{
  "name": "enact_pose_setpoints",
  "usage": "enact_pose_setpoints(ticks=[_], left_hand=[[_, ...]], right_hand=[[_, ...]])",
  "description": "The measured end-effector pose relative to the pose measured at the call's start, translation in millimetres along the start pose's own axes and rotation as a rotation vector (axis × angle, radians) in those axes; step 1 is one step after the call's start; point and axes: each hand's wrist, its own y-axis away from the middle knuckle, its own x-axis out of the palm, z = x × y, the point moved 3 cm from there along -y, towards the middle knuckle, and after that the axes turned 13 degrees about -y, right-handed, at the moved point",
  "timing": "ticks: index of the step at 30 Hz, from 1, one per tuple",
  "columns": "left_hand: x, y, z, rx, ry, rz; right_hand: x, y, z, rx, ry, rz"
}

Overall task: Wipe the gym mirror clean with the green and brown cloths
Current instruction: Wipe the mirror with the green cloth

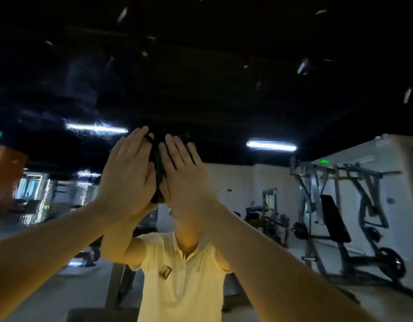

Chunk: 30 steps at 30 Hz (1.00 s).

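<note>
The gym mirror [235,108] fills the view, streaked with wet smears at the left. Both my arms reach up to it at the middle. My left hand [126,173] lies flat with straight fingers against the glass. My right hand [184,175] also presses flat, fingers straight. A dark cloth with a green edge [159,173] shows in the gap between the hands and above the fingertips; it appears to be pressed under the palms. No brown cloth can be made out. My reflection in a pale yellow shirt sits behind the hands.
Reflected in the mirror are weight machines and an incline bench [335,219] at the right, ceiling strip lights [270,145], and a low bench [103,314] near the bottom. An orange wall [6,177] shows at the far left.
</note>
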Motion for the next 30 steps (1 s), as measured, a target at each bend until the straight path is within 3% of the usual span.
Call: enact_pose_setpoints(ticks=[3, 8, 11, 13, 17, 21, 23, 28, 30], left_hand=[[2, -2, -17, 0.009, -0.030, 0.001], [28, 3, -44, -0.023, -0.124, 0.080], [28, 3, -42, -0.014, -0.139, 0.084], [22, 3, -36, 0.022, -0.123, 0.091], [10, 12, 6, 0.090, -0.105, 0.071], [3, 53, 82, -0.053, -0.090, 0.054], [-2, 76, 116, -0.133, -0.087, 0.060], [-13, 119, 171, -0.174, -0.125, 0.113], [-9, 127, 183, -0.152, -0.151, 0.172]], right_hand=[[-12, 23, -50, 0.043, 0.032, -0.036], [-42, 89, -177, 0.542, -0.001, -0.187], [-45, 95, -186, 0.777, -0.023, -0.241], [-43, 72, -165, 0.817, -0.030, -0.276], [-32, 4, -95, 0.563, -0.005, -0.255], [-12, -46, 4, 0.296, -0.033, -0.159], [6, -45, 66, 0.107, -0.024, -0.064], [47, 23, 182, -0.623, -0.013, 0.187], [46, 10, 168, -0.664, 0.040, 0.215]])
